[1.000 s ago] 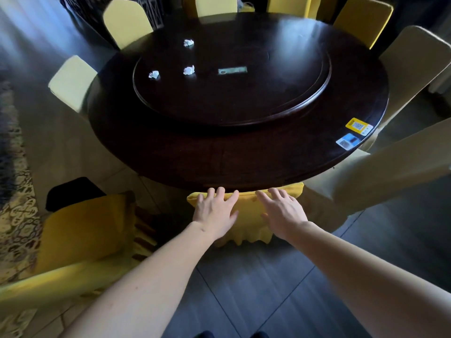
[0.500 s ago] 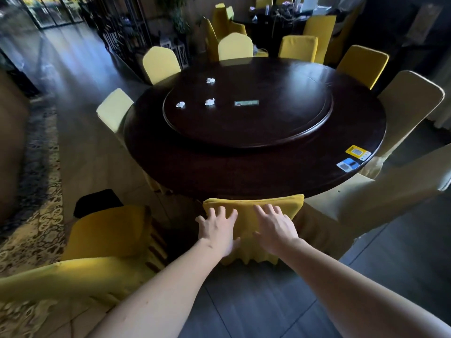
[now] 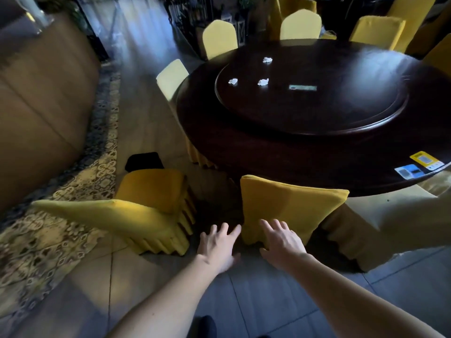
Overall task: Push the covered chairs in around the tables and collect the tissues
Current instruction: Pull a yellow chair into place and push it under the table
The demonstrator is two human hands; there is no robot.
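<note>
Your left hand (image 3: 218,245) and your right hand (image 3: 280,240) both reach forward with the fingers spread and nearly straight, so each grip is released and holds nothing. The right hand is over the lower part of the back of the yellow covered chair (image 3: 290,206) in front of you; whether the fingertips touch the cloth, you cannot tell from this view. The left hand is just beside the left edge of this chair back, over the dark gap beside it.

This chair stands close against the round dark tabletop (image 3: 244,142), its top edge under the rim. A second covered chair (image 3: 136,211) stands to the left, well apart from the rim and turned at an angle, partly on the patterned carpet (image 3: 48,235). More covered chairs stand around the far side.

On the raised turning disc (image 3: 317,123) in the middle lie three crumpled tissues: one far (image 3: 267,60), one at the left (image 3: 232,81), one near the centre (image 3: 263,81). A small flat card (image 3: 302,87) lies beside them. Two stickers (image 3: 418,164), yellow and blue, are near the right rim.
</note>
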